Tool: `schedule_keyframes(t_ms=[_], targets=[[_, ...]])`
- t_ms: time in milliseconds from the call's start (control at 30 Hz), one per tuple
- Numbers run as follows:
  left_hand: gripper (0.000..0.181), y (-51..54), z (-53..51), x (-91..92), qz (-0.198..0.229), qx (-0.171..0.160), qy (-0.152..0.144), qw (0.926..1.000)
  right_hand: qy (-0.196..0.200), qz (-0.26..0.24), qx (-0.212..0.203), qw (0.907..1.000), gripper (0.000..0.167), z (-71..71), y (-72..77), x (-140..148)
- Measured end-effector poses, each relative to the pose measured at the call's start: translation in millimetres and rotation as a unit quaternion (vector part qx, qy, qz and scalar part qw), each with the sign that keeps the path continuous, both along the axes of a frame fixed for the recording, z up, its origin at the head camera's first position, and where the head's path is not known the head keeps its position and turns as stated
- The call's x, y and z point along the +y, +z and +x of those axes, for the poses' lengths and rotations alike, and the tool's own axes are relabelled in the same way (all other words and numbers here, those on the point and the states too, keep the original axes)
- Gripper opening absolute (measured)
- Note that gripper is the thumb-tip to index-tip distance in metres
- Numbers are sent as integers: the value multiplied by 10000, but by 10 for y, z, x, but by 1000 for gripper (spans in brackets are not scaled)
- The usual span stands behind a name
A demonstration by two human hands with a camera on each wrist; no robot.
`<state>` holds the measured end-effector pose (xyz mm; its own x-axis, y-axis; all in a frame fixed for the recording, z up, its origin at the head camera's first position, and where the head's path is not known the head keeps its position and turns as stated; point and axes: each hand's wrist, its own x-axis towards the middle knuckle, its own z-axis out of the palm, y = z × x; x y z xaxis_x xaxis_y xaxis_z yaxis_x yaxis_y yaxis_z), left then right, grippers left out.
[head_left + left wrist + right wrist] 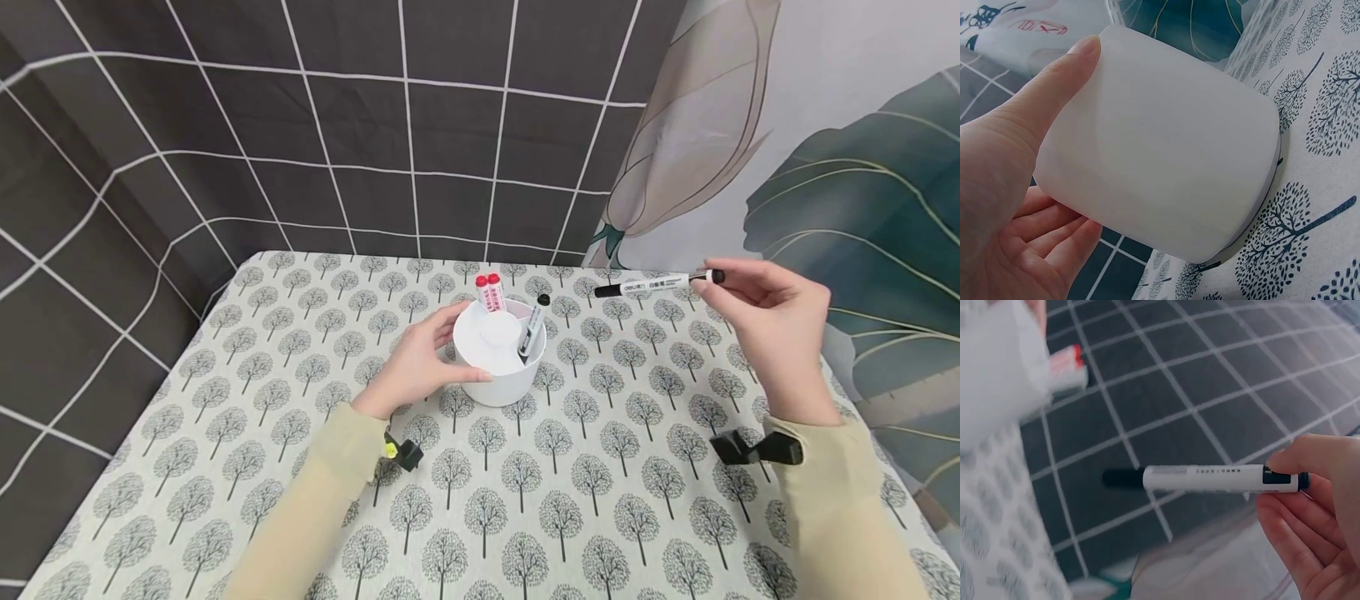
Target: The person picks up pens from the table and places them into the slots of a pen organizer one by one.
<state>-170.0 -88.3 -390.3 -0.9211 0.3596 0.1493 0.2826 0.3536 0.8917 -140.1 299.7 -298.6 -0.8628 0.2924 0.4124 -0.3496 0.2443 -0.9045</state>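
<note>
A round white pen holder (501,390) stands on the patterned cloth in the head view. My left hand (418,357) grips its left side, thumb across the front and fingers behind; the left wrist view shows the thumb on the holder's smooth wall (1166,144). Two red-capped markers (492,293) stand at the back of the holder, and a black-capped marker (533,327) leans in its right compartment. Off to the right, above the cloth, my right hand (780,325) pinches a white whiteboard marker (654,284) by one end. That marker lies nearly level, black cap (1124,478) toward the holder.
A pale tablecloth (517,517) printed with dark trees covers the table. Behind and to the left hangs a dark cloth (360,125) with a white grid. At the right hangs a curtain (847,192) with large leaves. Each wrist carries a small black device.
</note>
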Motion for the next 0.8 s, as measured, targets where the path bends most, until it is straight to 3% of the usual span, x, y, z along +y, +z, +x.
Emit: schedule_keyframes(t_ms=[167,433,700,800], targets=[[109,5,1,-3,-3,-35,5,10000,421,-580,391,9967,35,78,115,-168],[109,23,8,1,13,-38,-7,10000,879,-626,479,9930,35,147,200,-390],[108,19,9,-2,-28,-9,5,10000,1814,-626,527,9800,31,113,136,-593],[108,14,8,0,-28,0,4,10000,1975,-439,423,9784,29,87,61,-691]])
